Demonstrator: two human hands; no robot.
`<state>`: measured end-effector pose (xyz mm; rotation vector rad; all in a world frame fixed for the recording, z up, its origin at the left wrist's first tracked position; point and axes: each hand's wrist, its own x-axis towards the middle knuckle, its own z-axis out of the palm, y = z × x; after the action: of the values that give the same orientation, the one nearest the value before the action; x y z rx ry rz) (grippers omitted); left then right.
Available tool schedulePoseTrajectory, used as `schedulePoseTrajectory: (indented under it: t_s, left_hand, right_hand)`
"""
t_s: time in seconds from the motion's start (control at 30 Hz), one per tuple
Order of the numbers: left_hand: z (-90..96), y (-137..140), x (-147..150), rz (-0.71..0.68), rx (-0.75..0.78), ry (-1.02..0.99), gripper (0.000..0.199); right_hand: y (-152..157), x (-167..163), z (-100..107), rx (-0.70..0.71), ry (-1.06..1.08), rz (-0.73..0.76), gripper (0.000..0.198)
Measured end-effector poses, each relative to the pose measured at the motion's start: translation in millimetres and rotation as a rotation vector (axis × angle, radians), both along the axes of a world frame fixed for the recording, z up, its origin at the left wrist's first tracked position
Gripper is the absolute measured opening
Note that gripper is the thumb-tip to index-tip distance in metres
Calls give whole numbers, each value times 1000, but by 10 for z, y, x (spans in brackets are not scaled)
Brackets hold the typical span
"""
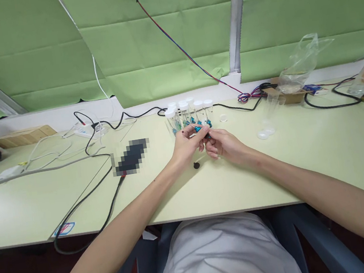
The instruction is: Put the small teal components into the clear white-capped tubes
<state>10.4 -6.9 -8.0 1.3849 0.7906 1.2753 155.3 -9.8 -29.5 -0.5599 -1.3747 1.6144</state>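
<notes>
My left hand [185, 146] and my right hand [226, 144] meet over the middle of the table, fingertips pinched together. Between them is a small shiny blue piece [198, 128] with something dark beside it; fingers cover most of it, so its kind is unclear. Just behind stands a cluster of clear tubes with white caps [198, 104], several of them holding small blue-green pieces on thin stems or wires. A small round black piece [196, 165] lies on the table in front of my hands. A loose white cap [223, 118] rests behind my right hand.
Clear tubes [271, 107] with white ends [264, 134] lie to the right. Behind them sit a cardboard box [290, 97] and a plastic bag [304, 63]. At left, a blurred dark device [132, 156] has a black cable [112, 206] looping over the table's front edge.
</notes>
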Motion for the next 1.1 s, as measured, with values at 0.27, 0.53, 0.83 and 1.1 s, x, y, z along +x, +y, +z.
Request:
schedulePoseTrajectory:
  t_s: [0.27,0.53,0.83,1.1]
  left_hand:
    - [5,-5,7,8,-13,2,42]
    - [4,2,3,7,-17,4,44]
    - [9,-21,11,65,76,87,41]
    - [-9,-3,15,53,96,51,40]
  right_hand:
    - [-4,9,6,-10,-30,-4,37]
    - [-4,9,9,-9,-10,17,38]
    - [7,-3,-11,-46,52,19,33]
    - [-3,3,9,-73,50,11,33]
